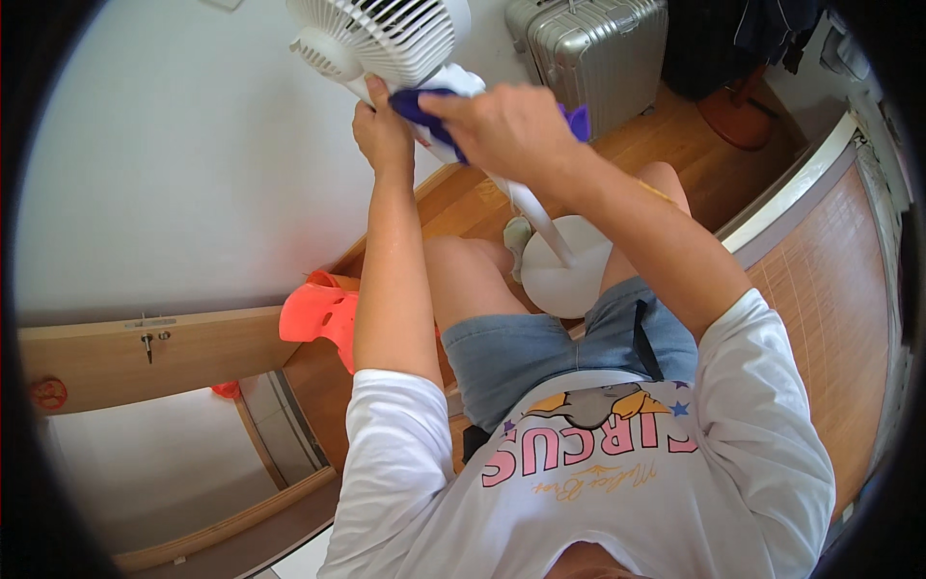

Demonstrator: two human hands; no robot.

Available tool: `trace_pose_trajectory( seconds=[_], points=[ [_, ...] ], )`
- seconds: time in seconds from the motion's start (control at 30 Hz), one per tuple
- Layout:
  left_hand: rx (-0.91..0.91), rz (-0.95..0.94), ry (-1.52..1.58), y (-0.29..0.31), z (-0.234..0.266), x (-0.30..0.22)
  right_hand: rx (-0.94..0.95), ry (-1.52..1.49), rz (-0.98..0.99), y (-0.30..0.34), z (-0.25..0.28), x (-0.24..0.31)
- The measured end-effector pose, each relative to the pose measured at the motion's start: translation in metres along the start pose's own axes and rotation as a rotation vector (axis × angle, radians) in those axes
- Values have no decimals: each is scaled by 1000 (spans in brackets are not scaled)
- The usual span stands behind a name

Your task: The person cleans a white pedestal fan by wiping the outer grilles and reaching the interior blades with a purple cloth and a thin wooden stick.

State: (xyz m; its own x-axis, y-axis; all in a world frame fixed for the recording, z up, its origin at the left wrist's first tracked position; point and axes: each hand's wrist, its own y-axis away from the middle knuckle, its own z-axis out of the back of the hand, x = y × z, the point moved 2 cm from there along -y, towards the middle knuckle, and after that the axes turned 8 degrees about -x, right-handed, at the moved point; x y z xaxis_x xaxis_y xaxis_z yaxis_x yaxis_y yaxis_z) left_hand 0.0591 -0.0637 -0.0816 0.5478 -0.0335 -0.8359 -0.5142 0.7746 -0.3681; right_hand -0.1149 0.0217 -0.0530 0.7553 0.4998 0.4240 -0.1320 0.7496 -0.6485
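Observation:
A white standing fan point(405, 43) is in front of me, its caged head tilted at the top and its round base point(559, 289) on the floor between my legs. My left hand point(384, 135) is closed around the housing just below the cage, thumb up. My right hand point(516, 125) grips a purple cloth point(422, 104) and presses it against the fan's upper neck beside my left hand. The cloth's other end sticks out past the right hand. Part of the neck is hidden behind this hand and the cloth.
A silver suitcase point(608, 58) stands by the wall beyond the fan. An orange-red plastic object point(323, 314) lies left of my left forearm. A wooden door with a key point(149, 345) is at the left, and a bed's wooden panel point(820, 299) at the right.

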Motion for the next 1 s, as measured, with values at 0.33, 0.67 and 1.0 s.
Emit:
trace_pose_trajectory(
  seconds=[0.33,0.67,1.0],
  points=[
    [71,93,-13,3,-10,-18,-180,22,-153,-5,12,-52],
    [64,84,22,2,-4,-17,-116,-29,-240,-12,14,-61],
    [-17,-28,-45,1,-4,-17,-38,17,-51,-8,-16,-15]
  ],
)
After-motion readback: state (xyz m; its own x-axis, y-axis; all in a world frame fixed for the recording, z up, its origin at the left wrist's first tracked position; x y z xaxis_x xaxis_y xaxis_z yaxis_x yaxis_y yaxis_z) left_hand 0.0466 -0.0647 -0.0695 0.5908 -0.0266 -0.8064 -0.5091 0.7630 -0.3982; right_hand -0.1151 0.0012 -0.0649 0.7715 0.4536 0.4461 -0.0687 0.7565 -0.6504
